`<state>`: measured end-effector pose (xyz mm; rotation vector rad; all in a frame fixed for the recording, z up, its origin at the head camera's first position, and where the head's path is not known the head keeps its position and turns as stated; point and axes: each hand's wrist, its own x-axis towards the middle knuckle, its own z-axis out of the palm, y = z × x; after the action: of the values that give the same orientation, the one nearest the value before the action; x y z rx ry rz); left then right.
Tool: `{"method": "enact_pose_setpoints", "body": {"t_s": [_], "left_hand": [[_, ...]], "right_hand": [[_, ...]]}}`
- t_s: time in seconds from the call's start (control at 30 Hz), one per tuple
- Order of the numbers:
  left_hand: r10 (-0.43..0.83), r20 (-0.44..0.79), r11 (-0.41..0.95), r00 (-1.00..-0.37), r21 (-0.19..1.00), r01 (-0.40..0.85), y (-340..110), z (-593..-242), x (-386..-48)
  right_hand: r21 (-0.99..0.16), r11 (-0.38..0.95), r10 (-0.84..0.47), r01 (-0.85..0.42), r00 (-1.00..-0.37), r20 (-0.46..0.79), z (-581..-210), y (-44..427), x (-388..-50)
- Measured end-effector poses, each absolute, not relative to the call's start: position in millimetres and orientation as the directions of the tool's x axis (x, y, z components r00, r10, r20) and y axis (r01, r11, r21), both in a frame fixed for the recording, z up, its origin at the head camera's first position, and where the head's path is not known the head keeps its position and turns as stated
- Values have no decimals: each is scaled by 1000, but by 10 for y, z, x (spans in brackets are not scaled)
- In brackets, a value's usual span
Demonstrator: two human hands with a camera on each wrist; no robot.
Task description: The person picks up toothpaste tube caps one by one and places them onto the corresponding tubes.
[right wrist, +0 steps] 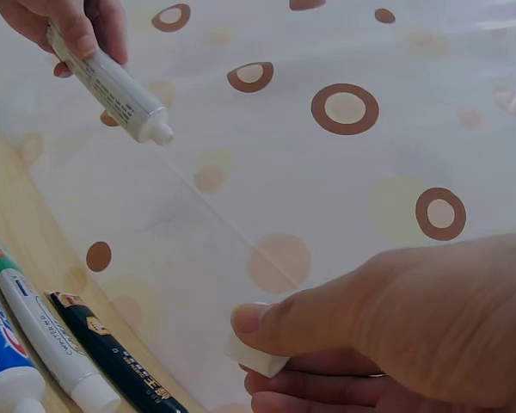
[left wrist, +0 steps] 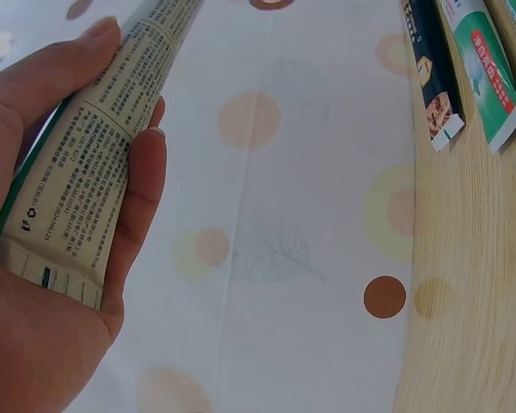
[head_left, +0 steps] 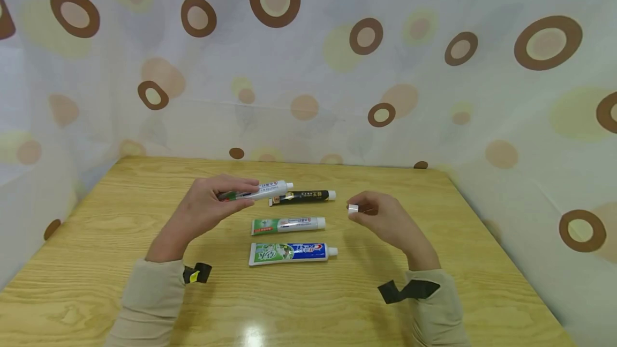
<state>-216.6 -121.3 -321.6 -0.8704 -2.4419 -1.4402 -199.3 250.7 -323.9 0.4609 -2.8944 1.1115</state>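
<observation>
My left hand [head_left: 207, 202] grips a white and green toothpaste tube [head_left: 270, 190] above the table, its bare nozzle pointing right. In the left wrist view the tube's printed back [left wrist: 95, 142] faces the camera, the crimped end against the palm. Between thumb and fingers, my right hand [head_left: 383, 216] pinches a small white cap [head_left: 353, 209], apart from the tube. Beneath and between the hands lie three more toothpaste tubes: a black one [head_left: 308, 197], a white and green one [head_left: 294, 225] and a blue and green one [head_left: 294, 252], with their white ends to the right.
The tubes lie on a light wooden table [head_left: 337, 304]. Behind it and at both sides hangs a white sheet [head_left: 308, 68] with brown, yellow and peach spots. Dark tape strips [head_left: 409, 291] are on both sleeve cuffs.
</observation>
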Motion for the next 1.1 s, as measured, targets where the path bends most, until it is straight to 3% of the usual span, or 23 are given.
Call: {"method": "enact_pose_setpoints", "body": {"t_s": [0.23,0.5,1.1], "left_hand": [[428,430,353,-795,730,585,-1172,-3227,-2145],[475,449,329,-757,707,626,-1116,-3255,-2155],[513,444,302,-735,708,638,-1017,-3271,-2153]], "right_hand": [[-683,654,-286,-325,-942,175,-3245,2458,-2000],[-739,609,-242,-289,-954,174,-3269,2415,-1994],[-842,438,-231,-314,-945,232,-3264,2132,-1957]]}}
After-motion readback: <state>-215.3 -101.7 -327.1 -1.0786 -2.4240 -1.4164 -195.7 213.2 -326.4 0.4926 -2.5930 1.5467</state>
